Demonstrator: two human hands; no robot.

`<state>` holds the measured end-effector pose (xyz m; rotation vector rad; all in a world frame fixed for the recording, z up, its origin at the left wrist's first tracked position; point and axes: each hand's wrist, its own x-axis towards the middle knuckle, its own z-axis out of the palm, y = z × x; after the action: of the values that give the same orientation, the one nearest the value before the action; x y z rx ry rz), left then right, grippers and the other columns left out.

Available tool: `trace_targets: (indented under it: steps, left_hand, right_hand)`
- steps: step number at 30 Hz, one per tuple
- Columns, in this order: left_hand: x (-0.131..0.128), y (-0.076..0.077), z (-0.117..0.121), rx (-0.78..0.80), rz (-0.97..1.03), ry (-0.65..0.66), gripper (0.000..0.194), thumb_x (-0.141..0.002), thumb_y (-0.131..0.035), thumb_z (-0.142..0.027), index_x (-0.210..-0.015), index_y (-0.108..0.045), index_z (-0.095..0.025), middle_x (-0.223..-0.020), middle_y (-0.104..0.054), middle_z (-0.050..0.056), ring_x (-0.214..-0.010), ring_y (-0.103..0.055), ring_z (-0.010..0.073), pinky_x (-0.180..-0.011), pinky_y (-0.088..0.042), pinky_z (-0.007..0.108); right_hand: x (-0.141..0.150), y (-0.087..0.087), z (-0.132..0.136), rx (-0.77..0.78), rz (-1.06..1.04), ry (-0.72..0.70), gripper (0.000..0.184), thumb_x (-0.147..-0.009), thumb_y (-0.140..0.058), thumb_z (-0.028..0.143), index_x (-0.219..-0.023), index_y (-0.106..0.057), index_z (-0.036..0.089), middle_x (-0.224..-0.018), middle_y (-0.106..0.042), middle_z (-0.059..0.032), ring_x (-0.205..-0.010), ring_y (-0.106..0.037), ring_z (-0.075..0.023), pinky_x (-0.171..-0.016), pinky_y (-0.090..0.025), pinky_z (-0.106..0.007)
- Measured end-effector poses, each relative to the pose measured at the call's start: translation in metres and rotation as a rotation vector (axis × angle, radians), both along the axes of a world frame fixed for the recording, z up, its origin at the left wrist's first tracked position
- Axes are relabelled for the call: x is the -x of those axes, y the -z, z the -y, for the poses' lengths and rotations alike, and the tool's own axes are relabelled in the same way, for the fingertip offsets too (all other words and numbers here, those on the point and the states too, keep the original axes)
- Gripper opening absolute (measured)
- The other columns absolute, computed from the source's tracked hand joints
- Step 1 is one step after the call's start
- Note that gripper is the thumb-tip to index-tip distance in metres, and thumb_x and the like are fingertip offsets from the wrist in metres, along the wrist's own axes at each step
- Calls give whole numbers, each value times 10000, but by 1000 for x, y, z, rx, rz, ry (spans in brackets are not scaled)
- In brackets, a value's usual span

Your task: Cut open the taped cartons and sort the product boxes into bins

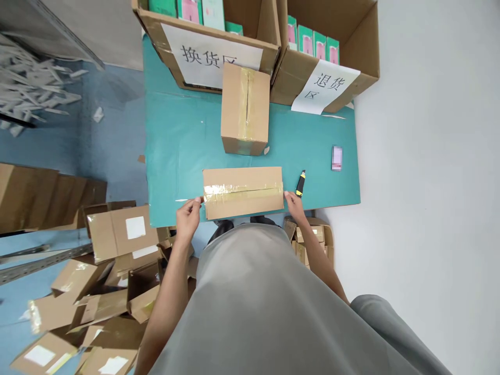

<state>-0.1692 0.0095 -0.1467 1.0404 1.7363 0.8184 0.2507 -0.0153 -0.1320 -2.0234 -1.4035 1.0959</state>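
A long, flat cardboard box lies at the front edge of the green table, with shiny clear tape running along its middle seam. At its left end, the fingers of my left hand are pressed together against the box's edge. My right hand pinches the opposite end in the same way. Just beyond my right hand lies a black and yellow utility knife. Behind the long box stands a second taped cardboard box. My fingertips are partly hidden by the box ends.
Two big open cartons with paper signs, a left one and a right one, hold green and pink boxes at the table's back. A phone lies at right. Discarded boxes cover the floor at left; another carton stands below the table.
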Motion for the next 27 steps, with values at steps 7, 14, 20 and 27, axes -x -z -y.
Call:
trace_targets:
  steps: [7,14,20,27]
  left_hand:
    - [3,36,23,217,-12,95,524,-786,-775,-395,-1253,-796,-158,-1324,-806,190,-1185,-783,332,-1100,-643,530]
    - [-9,27,24,175,23,117,633,-643,-931,-649,-1056,-821,-182,-1380,-751,181,-1342,-706,403,-1161,-603,529]
    - [-10,-6,11,106,95,74,655,-690,-906,-702,-1080,-857,-178,-1457,-713,155,-1402,-684,372,-1193,-609,491]
    - [-14,-18,-5,44,-5,-14,514,-871,-793,-615,-1134,-863,-179,-1408,-762,165,-1413,-686,361,-1193,-614,516]
  right_hand:
    - [2,32,13,137,-60,-17,547,-977,-685,461,-1420,-786,156,-1357,-817,-188,-1189,-773,-341,-1086,-640,-509]
    - [8,42,11,150,-133,-48,458,-930,-783,489,-1241,-841,157,-1402,-787,-191,-1279,-747,-345,-1117,-626,-471]
    - [-13,16,-3,75,-191,-76,580,-986,-723,707,-1311,-851,244,-1525,-714,-128,-1430,-673,-316,-1179,-595,-432]
    - [-2,5,-19,-58,-108,-62,666,-1018,-641,816,-1194,-916,235,-1382,-757,-143,-1347,-711,-317,-1249,-526,-445]
